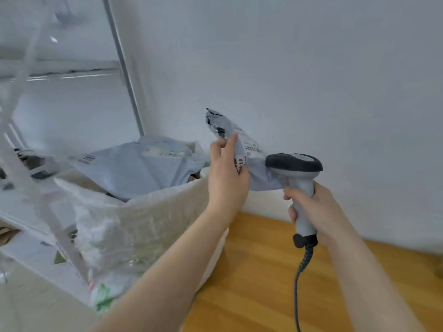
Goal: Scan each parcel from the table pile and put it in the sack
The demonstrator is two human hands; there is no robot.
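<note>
1 parcel (255, 146) sits pinched in the left hand (226, 174), 1 scanner (295, 162) gripped in the right hand (320, 208), near 1 sack (165, 204).

Both bare forearms were held out above the bench (251, 271), the left one raised higher, over its left edge. The left hand (227, 173) was turned with its back to the camera, and a grey parcel (242, 142) was gripped between its upright thumb and its curled fingers. The right hand (318, 209) was held lower, above the bench's far edge, and its fingers (291, 212) were wrapped round the handle of a scanner (297, 168).
</note>
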